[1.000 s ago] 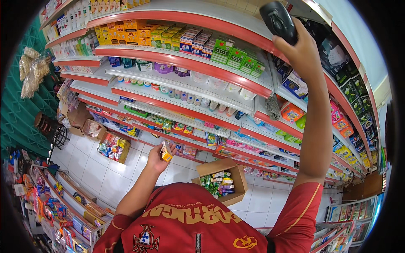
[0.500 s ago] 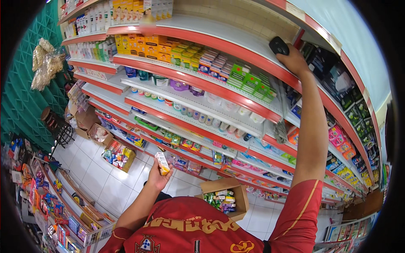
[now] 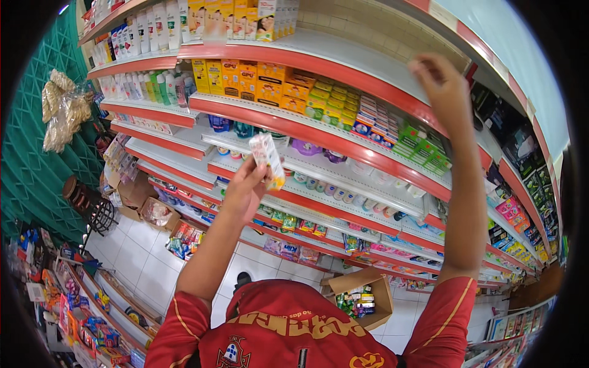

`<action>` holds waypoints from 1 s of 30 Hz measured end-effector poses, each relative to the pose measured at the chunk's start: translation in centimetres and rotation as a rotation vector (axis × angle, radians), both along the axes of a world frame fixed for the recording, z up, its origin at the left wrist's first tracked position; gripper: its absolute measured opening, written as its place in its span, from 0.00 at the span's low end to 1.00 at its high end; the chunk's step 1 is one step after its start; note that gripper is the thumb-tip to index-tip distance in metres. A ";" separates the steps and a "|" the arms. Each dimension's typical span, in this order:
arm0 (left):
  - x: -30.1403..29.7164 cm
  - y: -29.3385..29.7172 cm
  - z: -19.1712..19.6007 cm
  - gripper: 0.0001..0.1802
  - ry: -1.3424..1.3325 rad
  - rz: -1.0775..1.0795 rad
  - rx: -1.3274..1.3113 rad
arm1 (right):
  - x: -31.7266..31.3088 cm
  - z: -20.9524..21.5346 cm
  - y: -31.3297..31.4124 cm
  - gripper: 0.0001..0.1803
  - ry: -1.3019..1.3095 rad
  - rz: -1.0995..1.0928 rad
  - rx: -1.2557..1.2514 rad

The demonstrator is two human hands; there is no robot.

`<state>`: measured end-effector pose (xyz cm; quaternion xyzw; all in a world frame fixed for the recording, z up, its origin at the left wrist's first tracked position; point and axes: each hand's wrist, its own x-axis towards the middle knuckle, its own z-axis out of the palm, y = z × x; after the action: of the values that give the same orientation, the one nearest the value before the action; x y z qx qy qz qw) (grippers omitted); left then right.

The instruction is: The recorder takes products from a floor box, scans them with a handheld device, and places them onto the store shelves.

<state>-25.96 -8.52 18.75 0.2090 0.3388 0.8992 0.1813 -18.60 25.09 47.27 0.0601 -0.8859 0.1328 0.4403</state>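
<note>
My left hand (image 3: 245,187) is raised in front of the middle shelves and grips a small white, pink and yellow carton (image 3: 268,158) held upright. My right hand (image 3: 443,86) reaches high to the white upper shelf (image 3: 368,58) with its red front edge, above rows of small green packets (image 3: 423,144). Only the back of that hand shows, and I cannot see anything in its fingers. My red shirt (image 3: 288,334) fills the bottom of the view.
Long red-edged shelves carry yellow boxes (image 3: 239,76), white bottles (image 3: 141,30) and small jars. An open cardboard box (image 3: 383,300) with products stands on the white tiled floor. More cartons (image 3: 156,211) lie at left by a green net wall (image 3: 37,178).
My left hand has risen from waist level to the middle shelves with the small carton. The dark object seen in my right hand earlier no longer shows; that hand now sits at the upper shelf.
</note>
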 end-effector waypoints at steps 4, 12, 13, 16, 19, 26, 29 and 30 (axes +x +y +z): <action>-4.7 -1.8 7.1 0.27 0.269 0.010 -0.055 | -2.1 -5.6 -11.5 0.31 -0.349 0.394 -0.028; -10.7 -2.2 17.0 0.30 0.697 0.028 -0.198 | -6.4 -6.9 -18.4 0.20 -0.199 0.427 -0.416; -11.1 -2.5 18.3 0.29 0.746 0.102 -0.274 | -7.2 -6.3 -18.2 0.18 -0.197 0.448 -0.464; -14.8 -2.3 20.0 0.31 1.014 0.389 -0.399 | -10.5 -4.4 -16.3 0.19 -0.155 0.432 -0.513; -17.6 -2.0 20.7 0.26 1.317 0.937 -0.611 | -13.7 -1.9 -13.7 0.22 -0.183 0.311 -0.383; -21.1 -0.3 18.0 0.20 1.521 1.191 -0.651 | -20.1 -1.1 -11.9 0.25 -0.312 0.230 -0.394; -21.3 -0.1 17.6 0.19 1.517 1.198 -0.650 | -20.6 -1.0 -12.3 0.26 -0.313 0.260 -0.394; -21.4 0.0 17.5 0.19 1.525 1.220 -0.651 | -21.0 -1.3 -12.1 0.26 -0.315 0.257 -0.397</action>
<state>-47.33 -8.49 36.29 0.4573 0.6397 0.3311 -0.5216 -39.58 12.96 45.98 0.0633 -0.8851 0.3662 0.2800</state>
